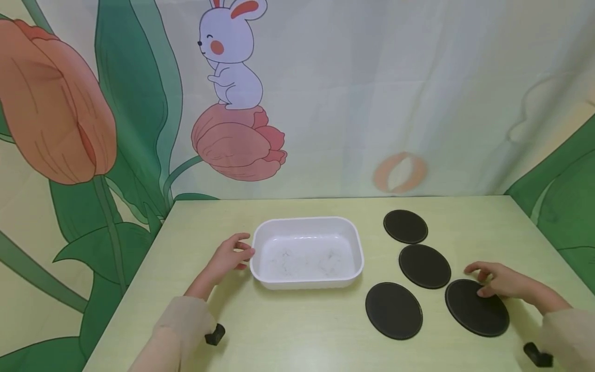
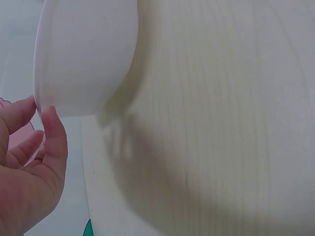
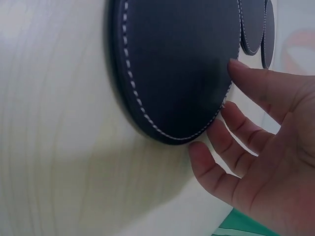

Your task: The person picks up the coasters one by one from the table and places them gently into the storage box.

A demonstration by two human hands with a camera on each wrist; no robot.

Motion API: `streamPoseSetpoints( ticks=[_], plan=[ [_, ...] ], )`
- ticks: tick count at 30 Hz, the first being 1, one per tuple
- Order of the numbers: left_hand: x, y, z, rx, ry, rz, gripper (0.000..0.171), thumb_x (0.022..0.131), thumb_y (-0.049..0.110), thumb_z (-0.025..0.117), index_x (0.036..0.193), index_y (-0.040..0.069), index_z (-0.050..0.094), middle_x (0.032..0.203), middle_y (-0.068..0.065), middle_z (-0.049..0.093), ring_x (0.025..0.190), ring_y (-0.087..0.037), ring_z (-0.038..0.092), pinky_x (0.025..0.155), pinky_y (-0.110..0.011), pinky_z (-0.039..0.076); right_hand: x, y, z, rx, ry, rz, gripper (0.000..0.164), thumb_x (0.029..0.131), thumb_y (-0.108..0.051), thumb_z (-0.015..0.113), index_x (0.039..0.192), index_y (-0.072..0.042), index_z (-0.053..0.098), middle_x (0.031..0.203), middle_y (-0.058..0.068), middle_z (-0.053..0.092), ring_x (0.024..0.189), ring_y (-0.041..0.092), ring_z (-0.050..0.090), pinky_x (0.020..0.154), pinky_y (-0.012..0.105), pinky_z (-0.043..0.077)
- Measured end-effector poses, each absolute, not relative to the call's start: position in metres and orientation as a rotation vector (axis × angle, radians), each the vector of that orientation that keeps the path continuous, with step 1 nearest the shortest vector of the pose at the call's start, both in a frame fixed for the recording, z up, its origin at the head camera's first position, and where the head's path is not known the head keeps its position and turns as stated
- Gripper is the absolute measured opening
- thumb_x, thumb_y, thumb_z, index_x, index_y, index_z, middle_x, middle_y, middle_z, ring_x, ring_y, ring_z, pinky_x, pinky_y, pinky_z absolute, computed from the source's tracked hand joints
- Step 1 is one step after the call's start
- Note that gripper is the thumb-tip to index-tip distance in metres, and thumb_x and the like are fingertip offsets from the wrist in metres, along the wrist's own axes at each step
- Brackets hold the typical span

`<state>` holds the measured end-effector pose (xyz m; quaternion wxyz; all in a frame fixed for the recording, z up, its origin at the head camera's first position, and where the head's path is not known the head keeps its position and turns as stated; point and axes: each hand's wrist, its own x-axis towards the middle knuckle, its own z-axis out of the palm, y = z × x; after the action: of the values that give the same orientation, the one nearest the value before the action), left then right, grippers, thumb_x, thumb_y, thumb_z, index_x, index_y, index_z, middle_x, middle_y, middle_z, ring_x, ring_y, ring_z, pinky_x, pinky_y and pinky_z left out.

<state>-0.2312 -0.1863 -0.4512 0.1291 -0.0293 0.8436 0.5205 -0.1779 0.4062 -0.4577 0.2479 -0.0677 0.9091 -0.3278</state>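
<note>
A white rectangular basin (image 1: 307, 283) stands on the table, with small grey marks on its inside bottom. My left hand (image 1: 230, 254) is at its left end, fingers loosely bent and fingertips right at the rim. In the left wrist view, the thumb and a finger of the left hand (image 2: 37, 162) overlap the basin's edge (image 2: 88, 59). My right hand (image 1: 504, 281) is at the upper right edge of a round black mat (image 1: 479, 315), thumb over its top. White stitching rings this mat (image 3: 172, 73) in the right wrist view, where the right hand's fingertips (image 3: 199, 152) meet its edge.
Left of the right hand's mat lies another round black mat (image 1: 394, 311). Farther back are a smaller one (image 1: 425, 266) and the smallest (image 1: 405, 226). A curtain with a rabbit and tulips (image 1: 325, 103) hangs behind the pale wooden table (image 1: 297, 330).
</note>
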Motion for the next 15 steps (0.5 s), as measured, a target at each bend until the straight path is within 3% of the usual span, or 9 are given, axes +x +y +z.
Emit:
streamPoseSetpoints(
  ticks=[15],
  plan=[
    [-0.2349, -0.1793, -0.4483, -0.151, 2.389, 1.556, 0.043, 0.085, 0.008, 0.056, 0.126, 0.006, 0.042, 0.098, -0.012, 0.048, 0.076, -0.018, 0.052, 0.067, -0.031, 0.053, -0.1851, 0.3981, -0.4637, -0.047, 2.467, -0.833, 0.023, 0.069, 0.006, 0.061, 0.086, 0.002, 0.046, 0.072, 0.004, 0.041, 0.06, 0.016, 0.041, 0.047, 0.024, 0.034]
  ],
)
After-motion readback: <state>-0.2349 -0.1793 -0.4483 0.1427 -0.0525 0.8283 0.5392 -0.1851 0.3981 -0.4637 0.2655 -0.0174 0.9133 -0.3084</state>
